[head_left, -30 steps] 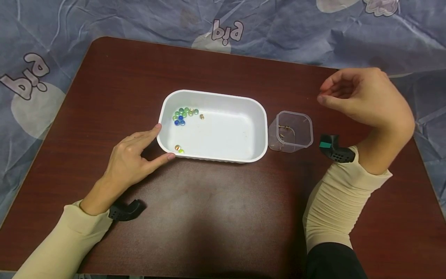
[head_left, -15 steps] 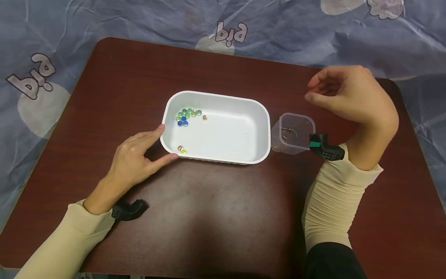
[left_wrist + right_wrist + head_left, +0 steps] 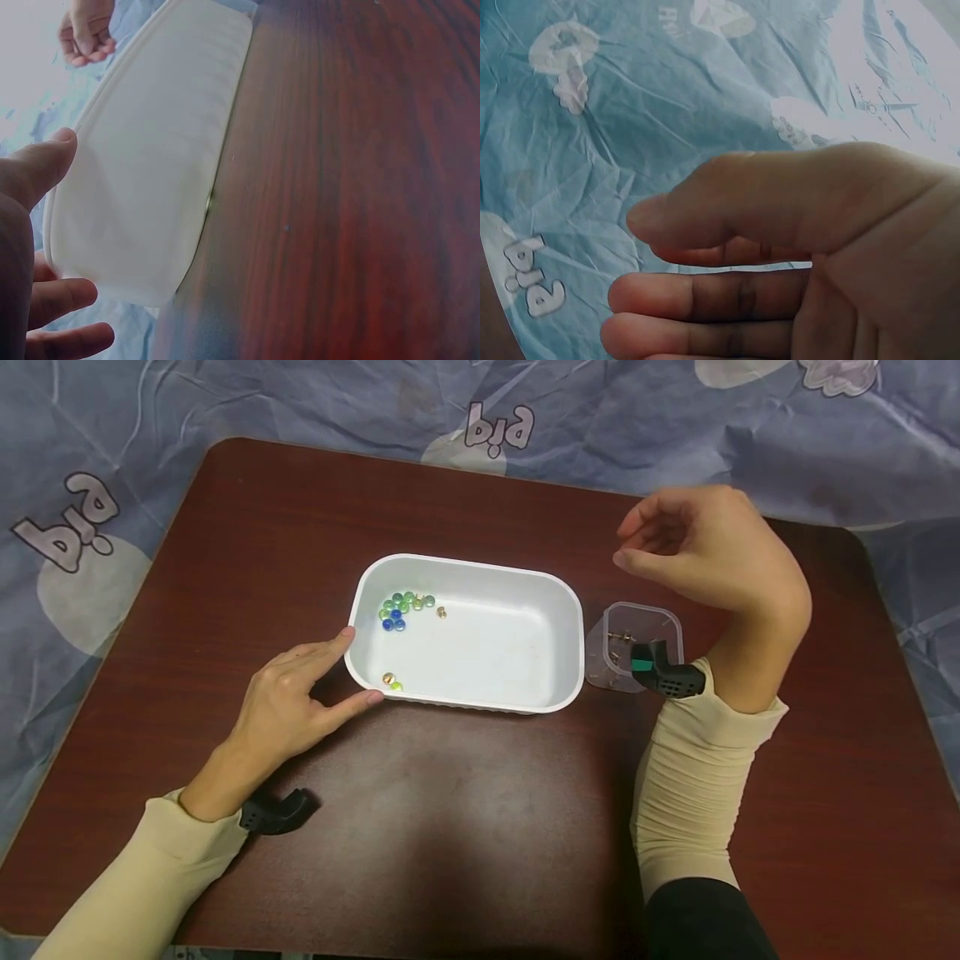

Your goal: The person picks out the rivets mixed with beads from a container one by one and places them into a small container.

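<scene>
My left hand [image 3: 285, 697] rests at the near left corner of a white plastic tray [image 3: 480, 703], with straight thumb and fingers touching its rim. Inside the tray lie green and blue glass marbles [image 3: 397, 610] in a cluster at the far left. A small gold-coloured piece [image 3: 441, 612] sits just right of them, and two more marbles [image 3: 388, 678] lie in the near left corner. My right hand [image 3: 720, 552] hangs in the air beyond a clear plastic box [image 3: 600, 672], its fingers loosely curled with nothing visible between them. Small brass-coloured pieces [image 3: 627, 637] lie in that box.
Everything stands on a dark red-brown wooden table [image 3: 465, 827]. A blue-grey printed cloth [image 3: 360, 410] spreads behind it. The black wrist camera [image 3: 667, 672] on my right arm covers part of the clear box in the head view.
My right hand has moved left, from right of the clear box to above and behind it. Its fingers keep the same loose curl. My left hand stays at the tray's corner.
</scene>
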Tool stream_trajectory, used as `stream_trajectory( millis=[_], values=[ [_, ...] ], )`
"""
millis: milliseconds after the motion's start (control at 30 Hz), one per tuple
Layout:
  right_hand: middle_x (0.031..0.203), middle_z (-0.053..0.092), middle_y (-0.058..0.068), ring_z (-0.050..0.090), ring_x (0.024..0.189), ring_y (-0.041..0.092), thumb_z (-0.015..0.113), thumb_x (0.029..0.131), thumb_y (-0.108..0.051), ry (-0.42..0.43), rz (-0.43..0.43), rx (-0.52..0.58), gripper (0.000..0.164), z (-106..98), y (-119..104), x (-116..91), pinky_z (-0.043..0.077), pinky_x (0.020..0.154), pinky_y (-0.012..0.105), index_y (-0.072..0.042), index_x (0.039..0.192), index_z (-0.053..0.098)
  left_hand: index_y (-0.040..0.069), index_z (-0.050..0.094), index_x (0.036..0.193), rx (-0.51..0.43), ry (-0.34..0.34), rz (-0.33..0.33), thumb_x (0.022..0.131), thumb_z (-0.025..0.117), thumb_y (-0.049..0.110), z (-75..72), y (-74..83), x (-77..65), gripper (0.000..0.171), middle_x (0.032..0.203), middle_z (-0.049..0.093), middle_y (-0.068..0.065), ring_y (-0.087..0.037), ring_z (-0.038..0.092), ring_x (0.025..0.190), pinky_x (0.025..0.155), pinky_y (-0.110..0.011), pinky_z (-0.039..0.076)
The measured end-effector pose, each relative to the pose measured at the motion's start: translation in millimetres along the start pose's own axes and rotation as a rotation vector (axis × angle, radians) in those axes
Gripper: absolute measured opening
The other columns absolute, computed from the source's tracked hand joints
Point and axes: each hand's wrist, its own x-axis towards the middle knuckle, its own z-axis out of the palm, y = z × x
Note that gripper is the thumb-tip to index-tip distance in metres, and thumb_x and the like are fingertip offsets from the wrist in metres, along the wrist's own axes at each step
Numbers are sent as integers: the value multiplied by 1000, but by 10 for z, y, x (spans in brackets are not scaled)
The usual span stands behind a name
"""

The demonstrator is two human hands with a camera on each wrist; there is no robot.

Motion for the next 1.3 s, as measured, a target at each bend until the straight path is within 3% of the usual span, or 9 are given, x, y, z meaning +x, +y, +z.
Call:
stream_trajectory(
  millis=[367, 667, 1300],
  values=[
    [90, 70, 5, 61, 80, 10, 70, 89, -13, -75, -93, -54, 16, 226, -218, 187, 44, 71, 18, -3, 101, 69, -2, 63, 129, -11, -5, 0, 86, 59, 69, 13, 3, 3, 83, 110, 69, -24, -39, 68, 95, 78, -54, 53],
    [89, 73, 6, 67, 80, 15, 63, 89, -4, -158, -247, -98, 14, 571, -345, 433, 49, 72, 21, -4, 100, 71, -2, 64, 128, -6, 6, 11, 87, 59, 68, 9, -6, 6, 82, 109, 70, -24, -39, 68, 94, 78, -54, 53],
    [85, 71, 7, 63, 76, 15, 59, 91, -2, -193, -322, -23, 17, 1101, -389, 760, 48, 68, 25, -1, 100, 73, -2, 64, 128, 2, 8, 8, 87, 57, 69, 16, -12, 5, 82, 109, 70, -24, -39, 68, 93, 78, -53, 53]
  ],
)
